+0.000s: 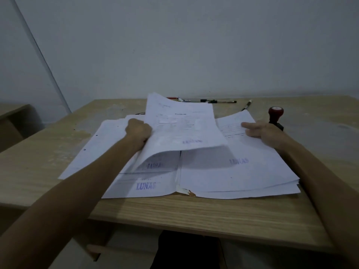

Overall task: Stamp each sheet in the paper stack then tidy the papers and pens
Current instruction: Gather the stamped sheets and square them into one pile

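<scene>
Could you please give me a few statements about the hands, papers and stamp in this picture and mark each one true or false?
1. The left hand grips a lifted white printed sheet. True.
2. The right hand holds the red-topped black-handled stamp. False: the stamp stands on the light wooden desk, and this hand rests flat on the right-hand white paper stack.
3. Several pens lie along the desk's far edge. True.
4. No sheet shows a stamp mark. False: purple LUNAS marks are visible.
</scene>
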